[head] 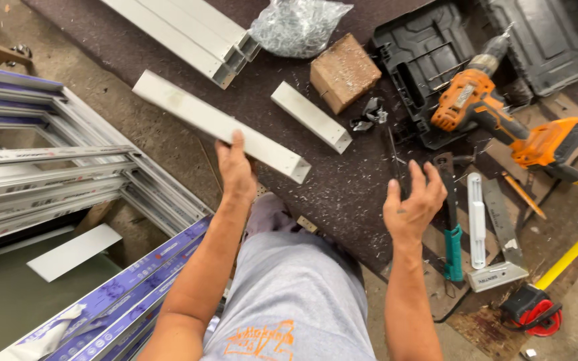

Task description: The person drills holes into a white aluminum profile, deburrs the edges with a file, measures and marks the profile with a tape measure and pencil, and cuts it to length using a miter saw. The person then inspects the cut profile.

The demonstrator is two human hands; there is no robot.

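1. Overhead, head view — the left hand (235, 170) grasps a long white square-section profile (219, 125) at about its middle, fingers wrapped under it and the thumb side on top.
2. Long axis of the profile: it runs from upper left to lower right, and its open hollow end (300, 170) lies just right of the gripping hand, above the dark mat (342, 194).
3. The right hand (413, 204) holds nothing — palm turned up, fingers spread and curled, well apart from the profile's open end and to the right of it.
4. Nearer hand: the left one is on the profile; the right one is closer to the hand tools — a green-handled tool (451, 234) just beside its fingers and a white strip (476, 220) a little further right.
5. Surroundings: a shorter white profile piece (311, 117) lies on the mat beyond the held one, on a similar diagonal; an orange cordless drill (503, 117) rests at upper right; stacked white window frames (55, 174) stand at left.
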